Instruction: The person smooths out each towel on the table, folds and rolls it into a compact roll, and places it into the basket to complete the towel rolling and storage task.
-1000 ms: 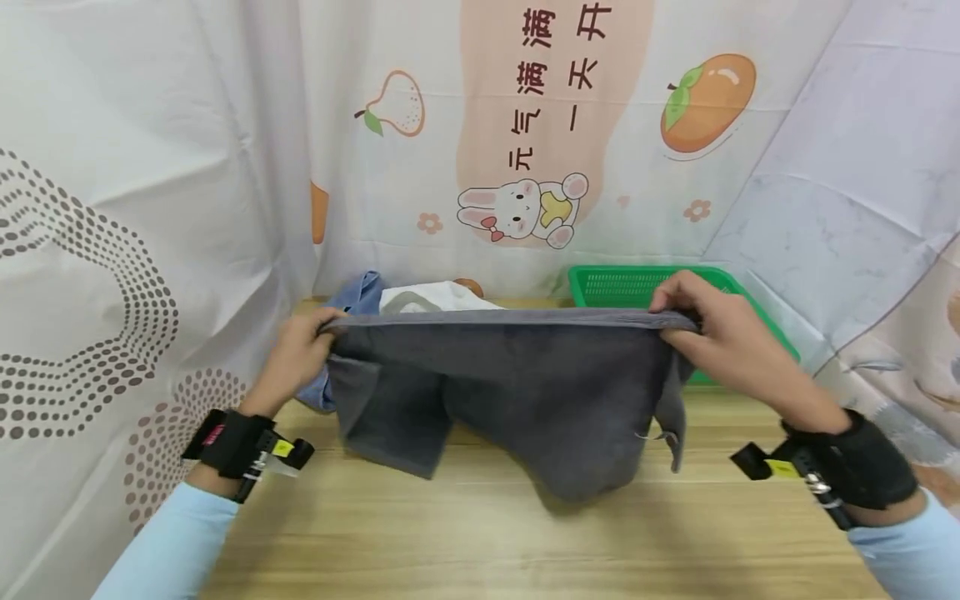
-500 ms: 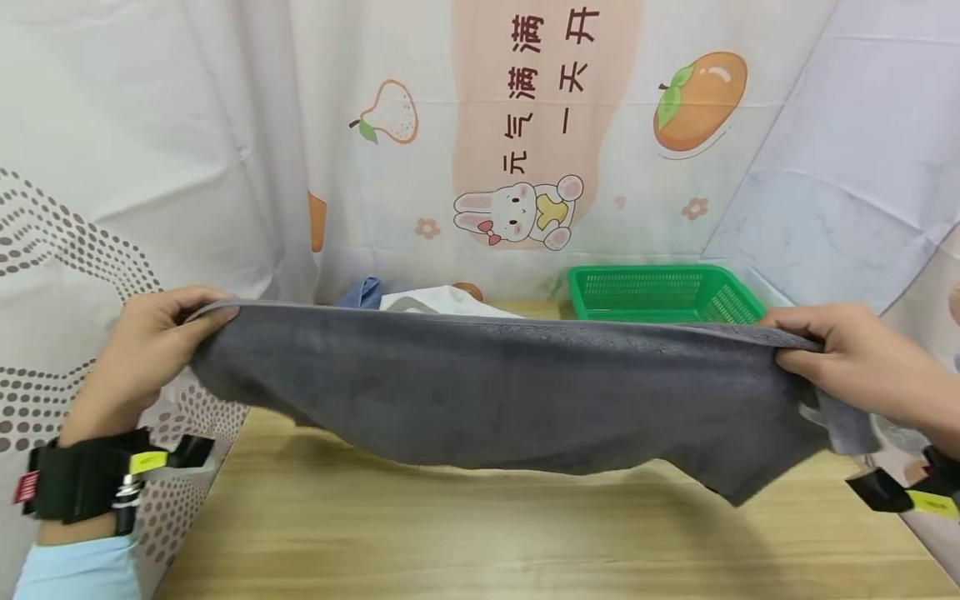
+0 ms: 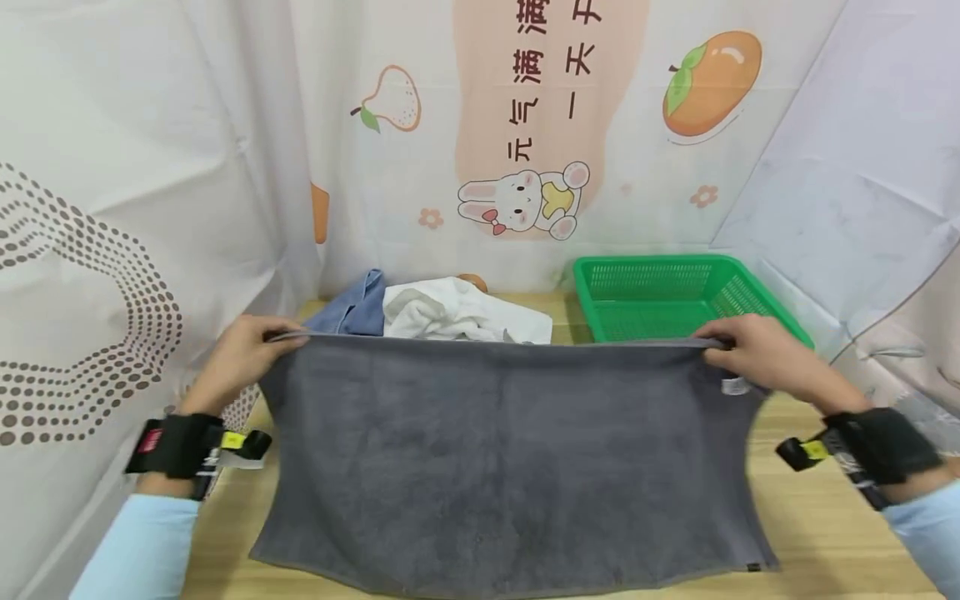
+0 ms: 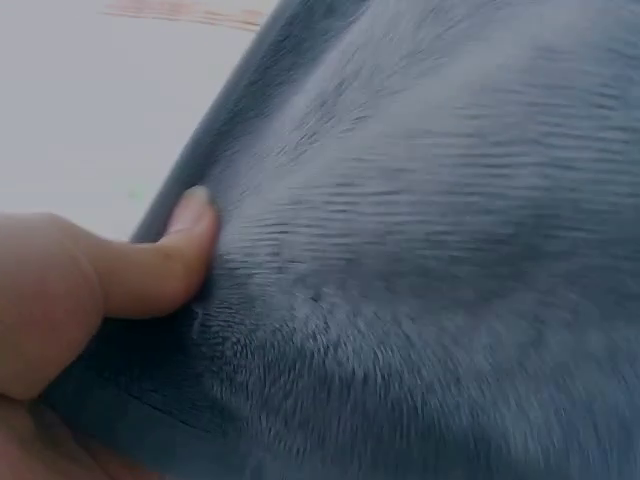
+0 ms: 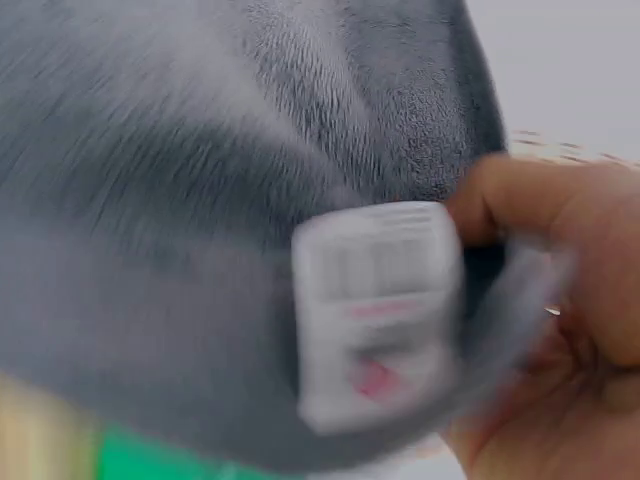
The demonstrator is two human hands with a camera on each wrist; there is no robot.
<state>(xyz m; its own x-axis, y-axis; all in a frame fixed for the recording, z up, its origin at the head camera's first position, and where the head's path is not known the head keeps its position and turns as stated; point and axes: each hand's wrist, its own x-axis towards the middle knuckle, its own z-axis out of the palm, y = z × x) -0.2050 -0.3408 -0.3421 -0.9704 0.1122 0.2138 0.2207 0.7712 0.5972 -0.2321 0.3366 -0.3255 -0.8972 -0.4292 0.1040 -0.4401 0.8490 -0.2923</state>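
Observation:
A dark grey towel point(image 3: 495, 458) hangs spread out between my two hands, its top edge pulled nearly straight. My left hand point(image 3: 251, 354) pinches the upper left corner; in the left wrist view the thumb point(image 4: 165, 265) presses on the plush cloth. At the upper right corner my right hand point(image 3: 765, 358) grips the same edge. Just beside those fingers a white label point(image 5: 378, 315) dangles from the towel, blurred in the right wrist view. The towel's lower edge reaches down close over the wooden table, near the bottom of the head view.
Behind the towel, a folded blue cloth point(image 3: 348, 308) lies at the back left with a crumpled white cloth point(image 3: 465, 310) next to it. A green plastic basket point(image 3: 592, 302) stands at the back right. Printed curtains point(image 3: 405, 183) enclose the wooden table point(image 3: 832, 517) on its far sides.
The towel was bunched and folded, then stretched wide and swung up; now it hangs flat and open. My hands moved apart, then came somewhat closer together again, both keeping hold of it.

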